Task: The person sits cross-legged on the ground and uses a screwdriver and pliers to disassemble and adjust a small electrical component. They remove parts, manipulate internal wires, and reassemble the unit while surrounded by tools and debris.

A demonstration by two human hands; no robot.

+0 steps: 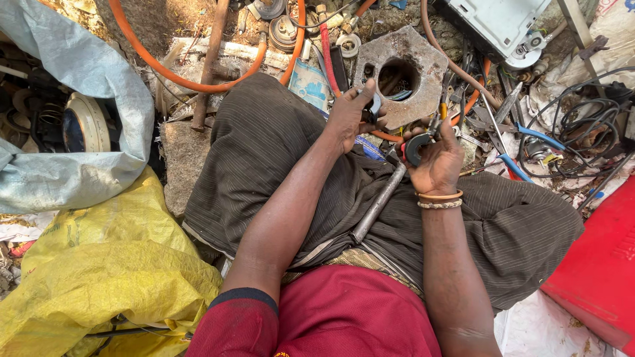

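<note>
My right hand (438, 162) grips a small dark ring-shaped part (417, 148) with a thin wire or rod sticking up from it. My left hand (350, 116) rests on my left knee, its fingers pinched on a small grey metal piece (375, 106) beside a rusty metal block with a round hole (405, 73). A long steel rod (378, 203) lies across my lap between the two forearms. I sit cross-legged in dark striped trousers and a red shirt.
An orange hose (198, 82) loops at the top. Blue-handled pliers (512, 165), black cables (582, 122) and a red panel (598, 264) lie at the right. A yellow sack (106, 264) and grey tarp (79, 86) lie left. A white metal casing (499, 23) sits top right.
</note>
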